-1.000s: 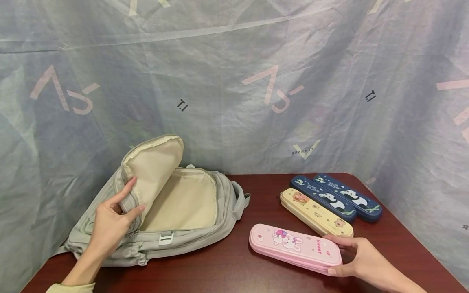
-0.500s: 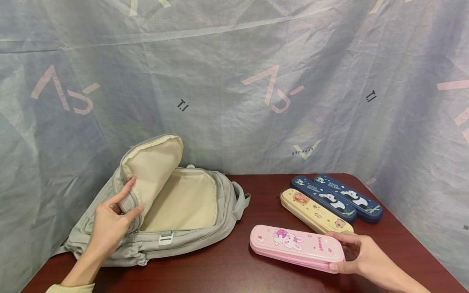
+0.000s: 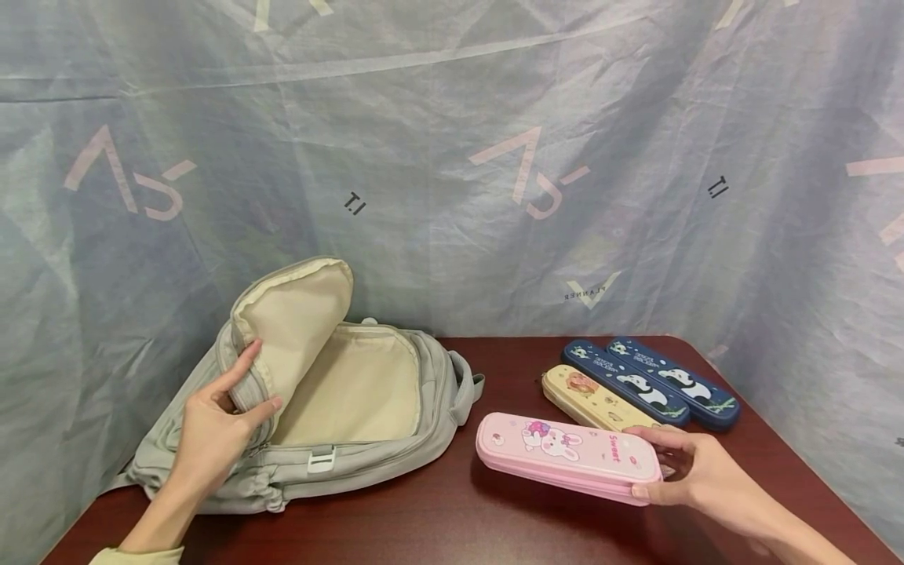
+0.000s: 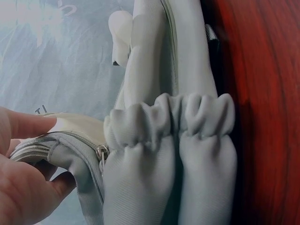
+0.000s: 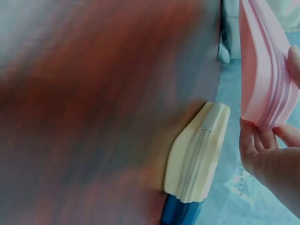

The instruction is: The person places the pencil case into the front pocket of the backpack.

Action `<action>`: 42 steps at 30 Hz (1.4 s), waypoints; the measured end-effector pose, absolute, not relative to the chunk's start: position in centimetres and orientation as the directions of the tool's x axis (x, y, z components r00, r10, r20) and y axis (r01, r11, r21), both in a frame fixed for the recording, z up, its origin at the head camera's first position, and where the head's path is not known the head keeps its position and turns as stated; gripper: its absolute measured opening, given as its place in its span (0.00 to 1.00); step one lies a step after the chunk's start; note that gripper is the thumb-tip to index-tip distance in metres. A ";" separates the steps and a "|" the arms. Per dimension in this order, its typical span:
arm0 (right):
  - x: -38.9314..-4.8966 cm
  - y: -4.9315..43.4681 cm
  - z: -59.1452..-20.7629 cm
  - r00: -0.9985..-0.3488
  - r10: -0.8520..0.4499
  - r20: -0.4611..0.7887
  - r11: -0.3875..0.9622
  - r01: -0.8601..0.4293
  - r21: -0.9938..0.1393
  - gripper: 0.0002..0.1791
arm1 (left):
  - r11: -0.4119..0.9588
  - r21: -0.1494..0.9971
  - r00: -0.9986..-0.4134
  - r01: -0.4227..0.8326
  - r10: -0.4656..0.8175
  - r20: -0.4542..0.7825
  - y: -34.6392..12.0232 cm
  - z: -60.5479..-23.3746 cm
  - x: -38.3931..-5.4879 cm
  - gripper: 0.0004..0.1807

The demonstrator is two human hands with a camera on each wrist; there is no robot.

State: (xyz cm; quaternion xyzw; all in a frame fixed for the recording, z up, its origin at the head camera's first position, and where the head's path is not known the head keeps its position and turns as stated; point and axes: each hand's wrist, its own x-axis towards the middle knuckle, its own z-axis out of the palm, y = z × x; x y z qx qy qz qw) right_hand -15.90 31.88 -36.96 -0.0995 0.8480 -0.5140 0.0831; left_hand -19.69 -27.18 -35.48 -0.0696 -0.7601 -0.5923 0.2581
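At the left of the head view lies a grey backpack (image 3: 438,408), its front flap (image 3: 297,314) folded up to show a cream lining. My left hand (image 3: 219,428) pinches the flap's edge between thumb and fingers; the left wrist view shows a zipper pull (image 4: 101,154) beside that grip. My right hand (image 3: 695,479) grips one end of a pink pencil case (image 3: 565,455) printed with a white rabbit and "Sweet". The case is raised over the table, and its zipper side shows in the right wrist view.
Behind the pink case lies a yellow pencil case (image 3: 600,400), partly covered by it. Two navy panda pencil cases (image 3: 628,380) lie side by side beyond, near the right edge of the dark red table (image 3: 395,526). A grey printed curtain (image 3: 452,196) hangs behind.
My right hand has lifted the pink pencil case a little off the table, covering more of the yellow one. My left hand stays on the backpack flap.
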 end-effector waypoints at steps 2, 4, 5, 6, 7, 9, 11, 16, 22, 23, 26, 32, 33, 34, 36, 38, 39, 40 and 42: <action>-16.1 31.4 -36.5 -0.966 -0.257 -0.016 0.450 -0.105 -0.887 0.39 | 0.283 0.862 -0.853 0.420 -0.199 0.482 -27.2 -35.5 -19.7 0.49; -16.3 31.0 -36.1 -0.966 -0.258 0.003 0.452 -0.124 -0.883 0.39 | 0.277 0.859 -0.849 0.431 -0.198 0.490 -27.2 -35.6 -19.7 0.48; -16.5 30.8 -35.8 -0.968 -0.251 0.009 0.462 -0.128 -0.878 0.39 | 0.272 0.857 -0.846 0.437 -0.198 0.494 -27.1 -35.6 -19.7 0.48; -16.6 30.5 -35.6 -0.969 -0.246 0.013 0.469 -0.131 -0.874 0.39 | 0.264 0.857 -0.845 0.443 -0.197 0.498 -27.1 -35.6 -19.7 0.48; -16.8 30.3 -35.4 -0.970 -0.241 0.016 0.474 -0.133 -0.871 0.39 | 0.255 0.856 -0.842 0.450 -0.197 0.501 -27.1 -35.6 -19.7 0.48; -17.1 29.7 -35.0 -0.971 -0.239 0.014 0.475 -0.130 -0.870 0.40 | 0.245 0.855 -0.839 0.458 -0.199 0.506 -27.1 -35.6 -19.7 0.47; -17.4 29.2 -34.6 -0.971 -0.239 0.017 0.480 -0.133 -0.867 0.41 | 0.236 0.855 -0.837 0.462 -0.202 0.508 -27.0 -35.6 -19.7 0.47; -18.4 27.7 -34.1 -0.969 -0.242 0.045 0.484 -0.161 -0.860 0.42 | 0.241 0.851 -0.830 0.466 -0.213 0.515 -26.8 -35.7 -19.7 0.46; -19.6 26.0 -33.6 -0.966 -0.246 0.076 0.511 -0.196 -0.837 0.45 | 0.274 0.844 -0.821 0.461 -0.229 0.523 -26.7 -35.7 -19.7 0.45; -19.8 25.6 -33.5 -0.966 -0.248 0.074 0.508 -0.195 -0.839 0.45 | 0.274 0.845 -0.821 0.459 -0.232 0.521 -26.6 -35.7 -19.7 0.45; -20.4 24.7 -33.2 -0.963 -0.261 0.066 0.480 -0.189 -0.857 0.45 | 0.270 0.846 -0.821 0.460 -0.235 0.521 -26.5 -35.7 -19.7 0.45; -22.0 22.6 -32.8 -0.952 -0.296 0.084 0.431 -0.211 -0.877 0.39 | 0.244 0.853 -0.824 0.462 -0.236 0.514 -26.4 -35.6 -19.8 0.45; -22.3 22.3 -32.8 -0.948 -0.304 0.091 0.423 -0.220 -0.879 0.39 | 0.237 0.854 -0.825 0.463 -0.237 0.513 -26.4 -35.6 -19.8 0.45; -22.6 21.9 -32.8 -0.945 -0.312 0.097 0.418 -0.229 -0.879 0.38 | 0.232 0.855 -0.825 0.464 -0.238 0.512 -26.4 -35.6 -19.8 0.45; -23.1 21.2 -32.9 -0.939 -0.326 0.107 0.406 -0.241 -0.882 0.39 | 0.228 0.856 -0.824 0.463 -0.243 0.511 -26.4 -35.6 -19.8 0.44; -23.6 20.6 -32.9 -0.932 -0.342 0.117 0.408 -0.260 -0.875 0.39 | 0.222 0.857 -0.823 0.466 -0.247 0.512 -26.5 -35.6 -19.8 0.44; -23.9 20.3 -32.9 -0.929 -0.349 0.120 0.405 -0.265 -0.875 0.39 | 0.225 0.856 -0.822 0.465 -0.250 0.512 -26.5 -35.6 -19.8 0.44; -24.1 20.0 -32.9 -0.929 -0.350 0.117 0.404 -0.263 -0.876 0.40 | 0.231 0.855 -0.820 0.463 -0.255 0.513 -26.5 -35.6 -19.8 0.44; -24.5 19.4 -32.8 -0.930 -0.350 0.115 0.412 -0.263 -0.872 0.40 | 0.230 0.855 -0.817 0.465 -0.261 0.514 -26.5 -35.6 -19.7 0.44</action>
